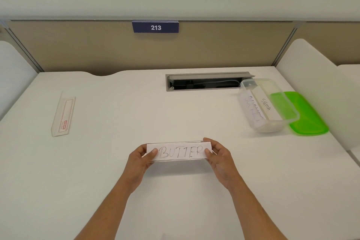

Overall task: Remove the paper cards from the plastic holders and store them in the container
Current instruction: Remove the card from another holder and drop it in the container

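Observation:
A clear plastic holder [179,158] with a white paper card [180,152] reading "BUTTER" inside is held just above the white desk, near the front middle. My left hand [140,158] grips its left end and my right hand [219,157] grips its right end, thumbs on the front face. A clear plastic container [272,122] stands at the right with two handwritten cards [266,104] inside; one reads "SIGMA". A second clear holder [63,116], with only a red printed insert, lies flat at the left.
A green lid [309,117] lies under and right of the container. An open grey cable tray [206,81] is set into the desk behind it. A beige partition with a blue "213" sign [155,27] closes the back. White side panels flank the desk.

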`<state>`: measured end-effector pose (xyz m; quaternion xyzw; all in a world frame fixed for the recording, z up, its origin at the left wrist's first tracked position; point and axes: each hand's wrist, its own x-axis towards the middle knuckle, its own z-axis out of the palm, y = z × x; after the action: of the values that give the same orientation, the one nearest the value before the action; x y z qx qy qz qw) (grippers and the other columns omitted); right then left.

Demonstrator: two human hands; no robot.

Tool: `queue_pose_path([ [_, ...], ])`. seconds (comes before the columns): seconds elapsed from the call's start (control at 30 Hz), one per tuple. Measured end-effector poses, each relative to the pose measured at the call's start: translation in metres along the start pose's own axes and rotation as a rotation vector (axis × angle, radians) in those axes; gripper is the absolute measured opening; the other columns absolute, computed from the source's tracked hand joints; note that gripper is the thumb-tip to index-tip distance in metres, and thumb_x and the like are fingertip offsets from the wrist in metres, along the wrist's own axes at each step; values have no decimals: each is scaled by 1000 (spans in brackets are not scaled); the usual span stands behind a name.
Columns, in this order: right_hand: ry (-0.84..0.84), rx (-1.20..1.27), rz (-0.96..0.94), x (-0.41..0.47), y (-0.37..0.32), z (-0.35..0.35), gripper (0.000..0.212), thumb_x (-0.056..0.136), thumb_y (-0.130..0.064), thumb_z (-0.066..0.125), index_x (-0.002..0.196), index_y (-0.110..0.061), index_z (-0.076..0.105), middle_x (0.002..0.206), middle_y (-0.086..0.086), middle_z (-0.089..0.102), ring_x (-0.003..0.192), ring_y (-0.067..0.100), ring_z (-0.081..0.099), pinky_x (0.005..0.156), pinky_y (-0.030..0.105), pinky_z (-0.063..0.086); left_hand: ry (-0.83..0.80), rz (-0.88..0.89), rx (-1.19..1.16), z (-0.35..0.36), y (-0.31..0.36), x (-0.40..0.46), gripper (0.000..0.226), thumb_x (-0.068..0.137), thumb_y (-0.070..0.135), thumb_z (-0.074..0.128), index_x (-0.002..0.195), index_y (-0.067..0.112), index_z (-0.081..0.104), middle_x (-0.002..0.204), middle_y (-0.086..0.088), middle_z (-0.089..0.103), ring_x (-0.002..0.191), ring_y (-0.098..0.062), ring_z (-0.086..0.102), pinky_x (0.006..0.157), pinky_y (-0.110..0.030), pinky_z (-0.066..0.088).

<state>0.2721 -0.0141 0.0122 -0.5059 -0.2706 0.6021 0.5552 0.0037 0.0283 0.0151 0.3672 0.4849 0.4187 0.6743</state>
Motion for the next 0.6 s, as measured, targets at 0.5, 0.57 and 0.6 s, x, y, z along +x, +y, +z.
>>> queue_pose_path([
  [0.5,20,-40,29,-12,-5,-5,31,92,6,54,118,-7,62,109,5,70,99,18,64,87,29,51,5,-36,-86,9,-8,-2,23,98,20,53,106,3,66,104,-11,70,96,-20,64,91,-35,51],
  [0.57,16,-83,23,-13,-6,-8,30,93,4,55,120,-7,62,110,4,70,100,18,64,89,30,50,12,-40,-91,11,-11,-1,25,98,22,53,107,3,66,103,-10,70,96,-20,63,92,-36,50],
  [0.6,16,-99,22,-14,-6,-9,30,93,3,55,120,-8,62,110,4,70,99,17,64,89,30,50,14,-42,-93,13,-12,-1,25,98,22,53,107,3,66,103,-10,69,96,-20,62,93,-38,49],
])
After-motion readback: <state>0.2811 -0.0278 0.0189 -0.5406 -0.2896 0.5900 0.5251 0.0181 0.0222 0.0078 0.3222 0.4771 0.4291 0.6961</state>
